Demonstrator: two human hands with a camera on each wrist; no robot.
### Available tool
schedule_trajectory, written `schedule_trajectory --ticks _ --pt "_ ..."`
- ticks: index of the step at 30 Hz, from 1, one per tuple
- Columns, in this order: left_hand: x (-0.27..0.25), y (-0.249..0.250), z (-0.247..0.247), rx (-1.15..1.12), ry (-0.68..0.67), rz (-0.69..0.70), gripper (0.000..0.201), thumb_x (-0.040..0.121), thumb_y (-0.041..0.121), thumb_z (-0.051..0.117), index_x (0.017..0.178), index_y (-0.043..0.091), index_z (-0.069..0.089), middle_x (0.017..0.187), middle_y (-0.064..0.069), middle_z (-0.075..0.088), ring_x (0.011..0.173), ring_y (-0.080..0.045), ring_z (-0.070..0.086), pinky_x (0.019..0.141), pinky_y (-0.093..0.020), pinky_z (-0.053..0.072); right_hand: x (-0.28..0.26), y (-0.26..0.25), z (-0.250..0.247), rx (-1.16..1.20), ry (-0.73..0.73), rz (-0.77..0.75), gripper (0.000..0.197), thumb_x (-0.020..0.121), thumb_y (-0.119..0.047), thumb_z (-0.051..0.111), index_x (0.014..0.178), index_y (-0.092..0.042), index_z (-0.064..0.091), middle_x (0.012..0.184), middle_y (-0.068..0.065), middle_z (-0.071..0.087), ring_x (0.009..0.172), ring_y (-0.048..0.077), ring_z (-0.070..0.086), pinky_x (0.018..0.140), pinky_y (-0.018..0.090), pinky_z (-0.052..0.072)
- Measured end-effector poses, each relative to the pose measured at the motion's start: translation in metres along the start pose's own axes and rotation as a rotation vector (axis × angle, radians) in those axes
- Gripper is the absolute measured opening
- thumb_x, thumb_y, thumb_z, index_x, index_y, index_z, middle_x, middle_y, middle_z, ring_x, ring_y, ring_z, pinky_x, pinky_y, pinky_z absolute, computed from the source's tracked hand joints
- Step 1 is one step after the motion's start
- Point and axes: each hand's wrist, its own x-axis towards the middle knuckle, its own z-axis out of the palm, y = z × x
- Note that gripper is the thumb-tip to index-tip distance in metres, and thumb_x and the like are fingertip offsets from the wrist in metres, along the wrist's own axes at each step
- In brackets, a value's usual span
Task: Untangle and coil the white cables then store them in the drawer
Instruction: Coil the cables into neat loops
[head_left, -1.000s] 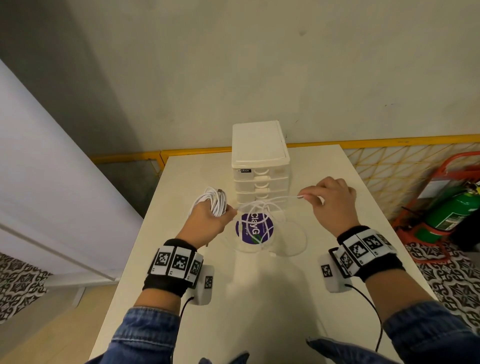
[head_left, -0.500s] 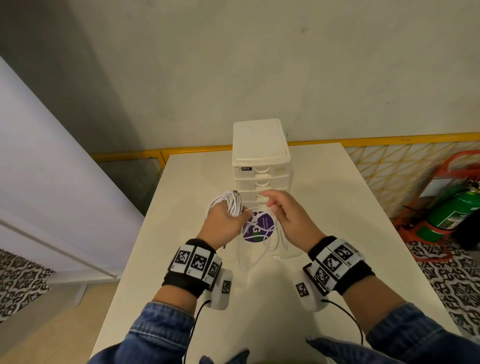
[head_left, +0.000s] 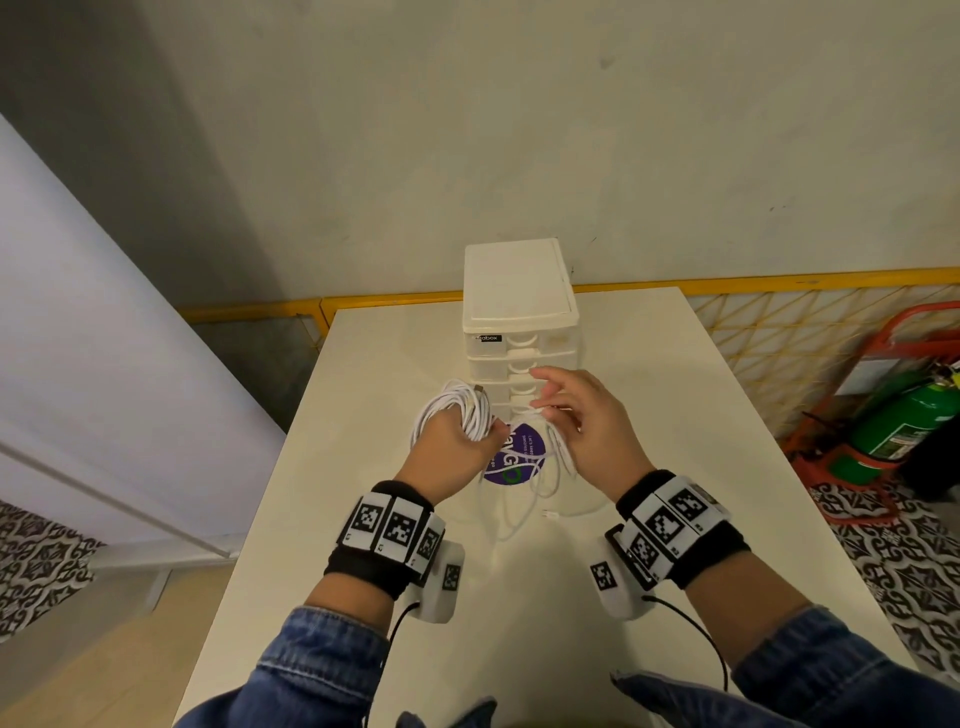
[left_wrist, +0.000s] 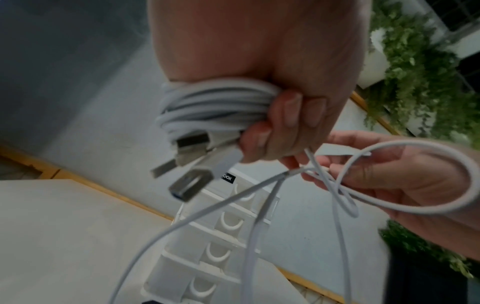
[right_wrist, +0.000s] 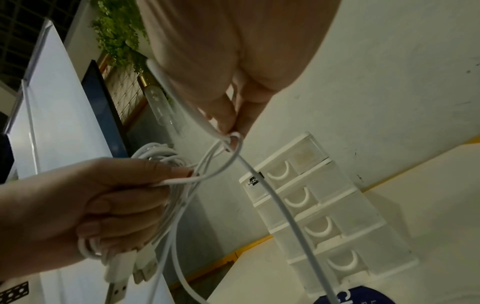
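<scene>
The drawer unit (head_left: 521, 317) is the reference landmark; it is a white stack of small drawers standing upright on the table (head_left: 675, 415), toward the table's far edge; all visible drawers are closed, each with a curved white handle; a black label at the upper left of its front reads in part "box", the leading letters being blurred.

The left hand (head_left: 452, 452) is directly in front of the drawer unit, to its left side; its fingers are curled tight around the coiled bundle (head_left: 457, 410) of white cables, with the thumb pressed across the loops; in the left wrist view, several USB plugs (left_wrist: 191, 181) with metal ends project from the bundle below the fingers.

The right hand (head_left: 587, 431) is in front of the drawer unit, to its right side, just beside the left hand; thumb and forefinger pinch a loose strand (right_wrist: 272, 197) of white cable, which forms a loop around the hand; the remaining fingers are relaxed.

From both hands, loose cable lengths (head_left: 524, 499) hang down onto the table in front of the drawer unit; one small connector end lies on the table nearer the person.

A round purple sticker (head_left: 514, 457) lies on the table below the hands; its large white letters read in part "layG"; the smaller print is not legible.

Right of the table stands a green fire extinguisher (head_left: 904, 421) in a red frame.
</scene>
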Motion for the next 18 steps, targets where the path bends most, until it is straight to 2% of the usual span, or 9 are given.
schedule_trajectory --ticks 3,4,5,7,10,12,14,16,18 --pt "-0.002 0.003 0.001 -0.002 -0.035 0.014 0.024 0.085 0.024 0.063 0.080 0.000 0.061 0.071 -0.014 0.065 0.055 -0.012 0.056 0.053 -0.027 0.045 0.000 -0.002 0.001 0.061 0.032 0.049 0.042 0.080 -0.002 0.066 0.117 -0.022 0.060 0.079 -0.002 0.068 0.080 0.008 0.066 0.083 0.015 0.049" --pt "-0.003 0.005 0.002 -0.008 -0.042 0.028 0.022 0.086 0.021 0.063 0.079 0.000 0.061 0.070 -0.015 0.065 0.055 -0.009 0.056 0.052 -0.025 0.044 -0.001 -0.001 0.003 0.033 0.005 0.042 0.041 0.078 -0.005 0.068 0.116 -0.021 0.062 0.078 -0.002 0.071 0.078 0.007 0.065 0.084 0.017 0.049" --pt "-0.005 0.008 0.002 -0.028 -0.048 0.057 0.017 0.086 0.017 0.062 0.076 0.003 0.061 0.067 -0.011 0.064 0.053 -0.003 0.054 0.051 -0.018 0.042 -0.002 0.001 0.005 -0.021 -0.026 0.005 0.038 0.078 -0.008 0.068 0.114 -0.019 0.064 0.079 -0.001 0.073 0.080 0.006 0.064 0.084 0.017 0.048" --pt "-0.006 0.015 0.003 -0.056 -0.049 0.107 0.012 0.087 0.010 0.062 0.076 0.013 0.061 0.065 0.004 0.061 0.055 0.005 0.054 0.054 -0.008 0.038 -0.004 0.005 0.009 -0.144 -0.084 -0.112 0.032 0.083 -0.014 0.062 0.115 -0.017 0.064 0.090 0.003 0.074 0.087 0.006 0.059 0.084 0.007 0.040" --pt "-0.004 0.013 -0.001 -0.070 -0.018 0.081 0.010 0.086 0.012 0.062 0.079 0.019 0.062 0.064 0.011 0.059 0.053 0.008 0.055 0.053 -0.008 0.038 -0.007 0.005 0.008 -0.089 -0.121 -0.176 0.035 0.090 -0.009 0.053 0.124 -0.014 0.056 0.105 -0.004 0.069 0.099 0.001 0.057 0.090 0.004 0.035" --pt "-0.002 0.011 -0.004 -0.085 0.015 -0.002 0.006 0.086 0.018 0.063 0.084 0.013 0.066 0.057 0.009 0.057 0.043 0.003 0.052 0.045 -0.014 0.038 -0.009 0.001 0.005 -0.001 -0.064 -0.137 0.037 0.091 -0.007 0.054 0.126 -0.016 0.054 0.102 -0.008 0.070 0.103 0.002 0.061 0.094 0.010 0.039" --pt "0.000 0.007 -0.005 -0.108 0.047 -0.043 0.013 0.086 0.021 0.065 0.087 0.009 0.067 0.053 0.007 0.056 0.038 0.000 0.048 0.042 -0.018 0.037 -0.012 -0.004 0.003 0.147 0.048 -0.062 0.031 0.091 -0.010 0.055 0.121 -0.016 0.058 0.096 -0.003 0.073 0.099 0.005 0.065 0.092 0.014 0.044" --pt "0.001 0.005 -0.006 -0.127 0.082 -0.071 0.014 0.086 0.021 0.065 0.086 0.008 0.066 0.052 0.009 0.055 0.038 0.000 0.048 0.044 -0.016 0.037 -0.013 -0.008 0.001 0.329 0.147 0.030 0.026 0.091 -0.023 0.054 0.113 -0.014 0.063 0.097 0.002 0.072 0.097 0.008 0.066 0.090 0.018 0.048" --pt "0.003 0.002 -0.010 -0.143 0.146 -0.117 0.015 0.085 0.023 0.065 0.086 0.008 0.066 0.054 0.008 0.056 0.039 0.001 0.049 0.044 -0.016 0.039 -0.013 -0.009 -0.003 0.418 0.146 0.100 0.037 0.087 -0.039 0.050 0.111 -0.015 0.064 0.106 0.002 0.068 0.102 0.011 0.063 0.090 0.020 0.048"
